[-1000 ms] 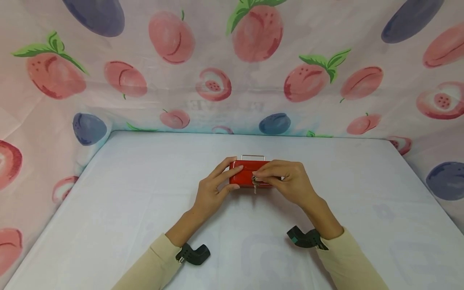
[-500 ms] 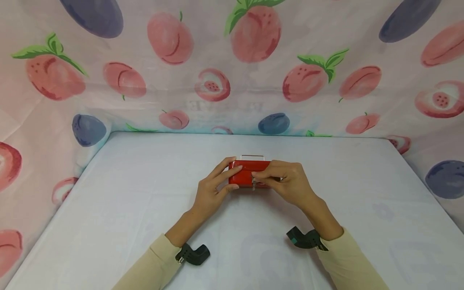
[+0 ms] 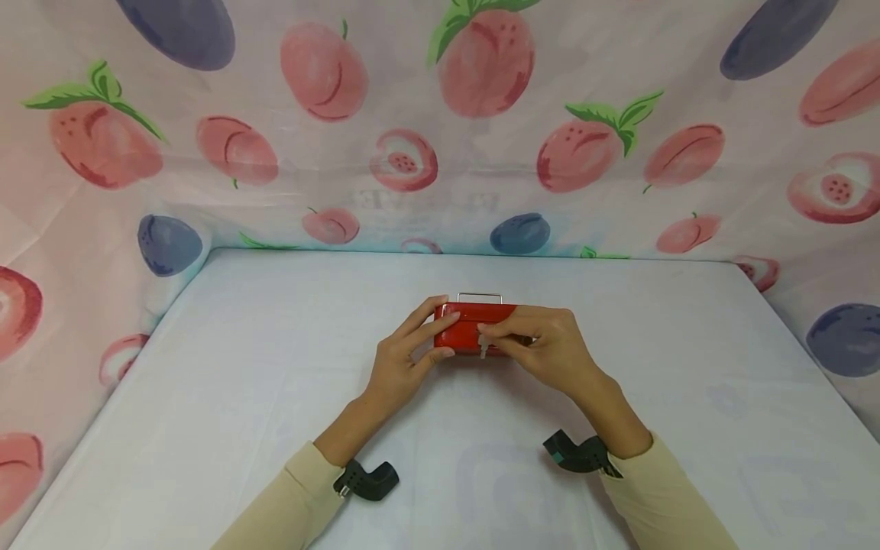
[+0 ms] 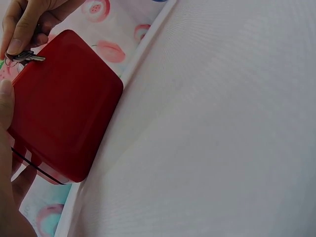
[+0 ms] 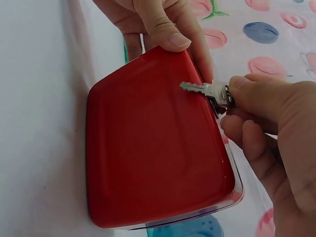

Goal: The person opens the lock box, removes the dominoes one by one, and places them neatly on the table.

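Observation:
A small red metal cash box (image 3: pixel 467 313) with a thin wire handle (image 3: pixel 480 294) is near the middle of the white table. My left hand (image 3: pixel 399 363) grips its left end, thumb at the lower front edge and fingers over the lid. My right hand (image 3: pixel 553 344) pinches a key at the front face, and the key's head is hidden behind the fingertips. A second key (image 5: pixel 207 90) hangs from the same bunch, in front of the box's smooth red underside (image 5: pixel 153 143). In the left wrist view the keys (image 4: pixel 27 57) overlap the box's edge.
White cloth (image 3: pixel 440 473) covers the table. Behind and at both sides hangs a curtain (image 3: pixel 412 92) printed with peaches and plums. Black camera mounts sit on the left wrist (image 3: pixel 367 481) and the right wrist (image 3: pixel 577 451).
My right fingertips have closed in on the key, and the hanging key sits slightly higher against the box. My left hand and the box have stayed in place.

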Demonstrator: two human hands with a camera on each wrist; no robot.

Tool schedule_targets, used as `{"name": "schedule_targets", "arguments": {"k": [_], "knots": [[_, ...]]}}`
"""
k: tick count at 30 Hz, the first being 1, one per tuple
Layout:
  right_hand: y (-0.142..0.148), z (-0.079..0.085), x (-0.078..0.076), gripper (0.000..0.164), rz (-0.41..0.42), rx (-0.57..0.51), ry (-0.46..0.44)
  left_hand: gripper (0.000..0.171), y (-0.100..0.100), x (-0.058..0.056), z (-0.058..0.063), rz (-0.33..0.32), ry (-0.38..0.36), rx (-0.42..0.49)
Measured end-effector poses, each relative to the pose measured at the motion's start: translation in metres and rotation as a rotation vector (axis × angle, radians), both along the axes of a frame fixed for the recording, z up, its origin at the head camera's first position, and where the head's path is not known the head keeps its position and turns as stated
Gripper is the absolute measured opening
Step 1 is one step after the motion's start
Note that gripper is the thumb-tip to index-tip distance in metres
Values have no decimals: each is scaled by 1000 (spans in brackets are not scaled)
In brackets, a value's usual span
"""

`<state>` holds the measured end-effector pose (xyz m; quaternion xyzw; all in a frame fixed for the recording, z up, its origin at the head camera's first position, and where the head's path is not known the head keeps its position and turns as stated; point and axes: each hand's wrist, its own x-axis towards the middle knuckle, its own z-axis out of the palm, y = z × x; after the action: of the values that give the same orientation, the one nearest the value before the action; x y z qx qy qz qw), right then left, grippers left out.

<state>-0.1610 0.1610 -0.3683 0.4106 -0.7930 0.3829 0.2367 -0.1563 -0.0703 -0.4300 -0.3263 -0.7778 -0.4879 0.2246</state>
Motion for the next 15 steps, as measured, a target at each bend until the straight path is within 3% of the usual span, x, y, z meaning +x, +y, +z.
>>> {"name": "schedule_targets", "arguments": {"k": [4, 10, 15], "knots": [[1, 6, 3, 26, -22, 62, -56, 52, 1, 1, 1, 2, -1, 1], [6, 24, 13, 29, -63, 184, -212, 51, 1, 1, 1, -2, -3, -10], [13, 34, 15, 31, -156, 260, -256, 52, -1, 1, 0, -3, -20, -9]]}}
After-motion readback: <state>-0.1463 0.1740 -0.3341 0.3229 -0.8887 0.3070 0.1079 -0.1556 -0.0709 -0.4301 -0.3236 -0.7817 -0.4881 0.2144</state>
